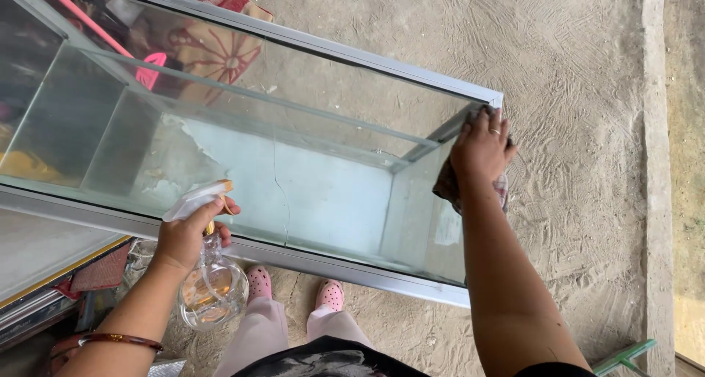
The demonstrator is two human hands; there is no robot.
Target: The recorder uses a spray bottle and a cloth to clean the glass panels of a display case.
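Note:
A long glass display case (308, 43) with an aluminium frame stands in front of me on a sandy concrete floor. My right hand (481, 146) presses a dark cloth (445, 188) against the right end pane of the case, fingers spread near the top corner. My left hand (187, 234) grips a clear spray bottle (213, 285) with a white trigger head, held just in front of the near frame rail; a little amber liquid sits in the bottle. A glass shelf (242, 98) runs inside the case.
My feet in pink clogs (258, 281) stand against the case's near rail. A green-handled tool (624, 356) lies on the floor at lower right. A patterned red fabric (220, 50) shows behind the glass, and a concrete ridge (655, 164) runs along the right.

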